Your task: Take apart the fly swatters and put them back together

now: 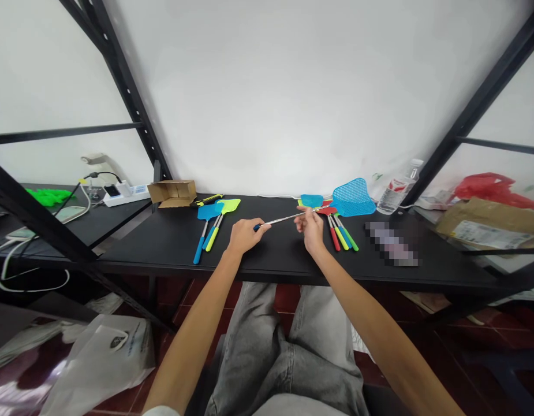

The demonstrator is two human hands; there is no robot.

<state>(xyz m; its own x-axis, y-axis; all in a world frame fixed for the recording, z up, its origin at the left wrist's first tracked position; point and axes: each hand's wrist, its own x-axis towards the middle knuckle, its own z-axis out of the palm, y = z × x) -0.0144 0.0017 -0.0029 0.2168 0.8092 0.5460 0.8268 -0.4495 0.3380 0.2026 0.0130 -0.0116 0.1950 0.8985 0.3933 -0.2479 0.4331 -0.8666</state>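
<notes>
A blue fly swatter (354,197) with an extended metal rod stretches across in front of me, its mesh head to the right. My left hand (246,234) is wrapped round its dark blue handle, which is mostly hidden by the fingers. On the rod nearer the head, my right hand (310,228) closes with thumb and fingers. Left of my hands lie a blue fly swatter (201,242) and yellow-green fly swatters (215,236), partly overlapping. Behind my right hand is a fan of several swatters with red (335,237), yellow, blue and green handles; their heads are partly covered.
The black desk (271,260) backs onto a white wall between black metal posts. An open cardboard box (174,193) stands at the back left. A water bottle (399,188) and a blurred flat item (392,244) are at the right. A power strip (127,195) sits further left.
</notes>
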